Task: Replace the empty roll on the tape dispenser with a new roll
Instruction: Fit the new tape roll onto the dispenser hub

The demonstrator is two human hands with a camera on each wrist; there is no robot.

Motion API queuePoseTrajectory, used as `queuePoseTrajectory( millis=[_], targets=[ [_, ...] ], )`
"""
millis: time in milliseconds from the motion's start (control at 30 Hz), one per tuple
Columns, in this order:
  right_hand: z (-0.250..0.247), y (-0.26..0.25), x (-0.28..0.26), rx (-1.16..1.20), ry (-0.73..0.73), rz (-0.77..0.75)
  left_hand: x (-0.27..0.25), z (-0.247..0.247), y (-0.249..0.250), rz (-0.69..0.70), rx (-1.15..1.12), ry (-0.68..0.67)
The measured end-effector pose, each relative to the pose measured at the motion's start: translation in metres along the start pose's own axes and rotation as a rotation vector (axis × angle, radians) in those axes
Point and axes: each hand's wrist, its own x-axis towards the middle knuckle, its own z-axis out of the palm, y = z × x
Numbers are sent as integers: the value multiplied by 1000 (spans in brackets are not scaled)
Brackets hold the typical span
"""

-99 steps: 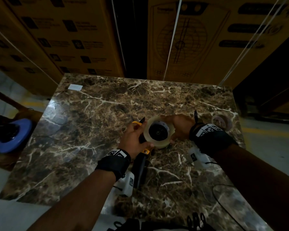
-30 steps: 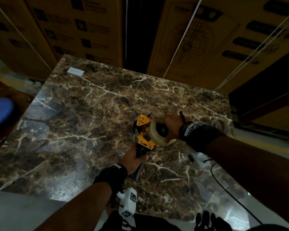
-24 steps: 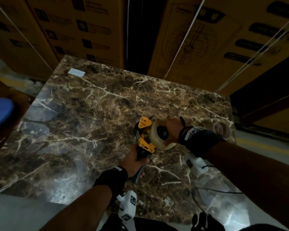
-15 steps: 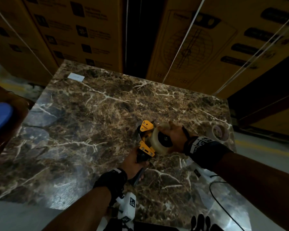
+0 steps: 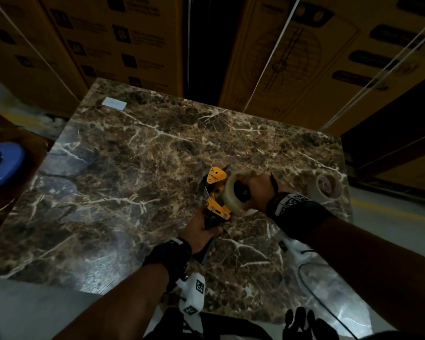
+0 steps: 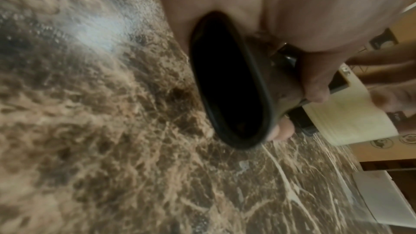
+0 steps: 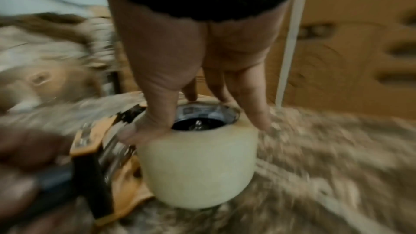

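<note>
A yellow and black tape dispenser [image 5: 215,200] stands over the marble table [image 5: 133,182], right of centre. My left hand [image 5: 199,231] grips its black handle [image 6: 227,86]. A full pale roll of tape [image 5: 231,196] sits on the dispenser's black hub [image 7: 198,124]. My right hand [image 5: 258,190] holds this roll [image 7: 198,170], thumb on the near rim and fingers [image 7: 252,106] over the far rim. The empty roll [image 5: 325,187] lies flat near the table's right edge.
Stacked cardboard boxes [image 5: 304,57] rise close behind the table's far edge. A small white label [image 5: 114,103] lies at the far left corner. A blue object [image 5: 0,165] sits off the table to the left. A thin cable [image 5: 312,285] trails over the near right corner.
My left hand slid from the dispenser's head down to its handle. Over the last second both hands and the dispenser keep nearly the same place, with the roll staying on the hub.
</note>
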Motion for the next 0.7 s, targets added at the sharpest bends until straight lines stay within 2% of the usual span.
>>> queuePoseTrajectory(
  millis=[133,233,300,367,433,500,600,700],
  targets=[
    [-1,-1,-1,-52,53,7,-4,1,2,-59,-7,34],
    [-1,-1,-4,55,67,13,-6,1,5,-115,-36,129],
    [-2,5,-4,234,91,63,-3,2,4,-54,65,201],
    [-4,8,-6,392,118,142,4,0,-1,42,144,211],
    [-6,9,-9,491,162,143,0,-7,15,96,217,217],
    [-10,9,-18,583,243,82,-18,-12,51,113,249,263],
    [-26,12,-30,671,467,10,-27,-23,85,142,175,327],
    [-59,12,-43,571,588,-79,-21,-26,113,190,130,264]
  ],
)
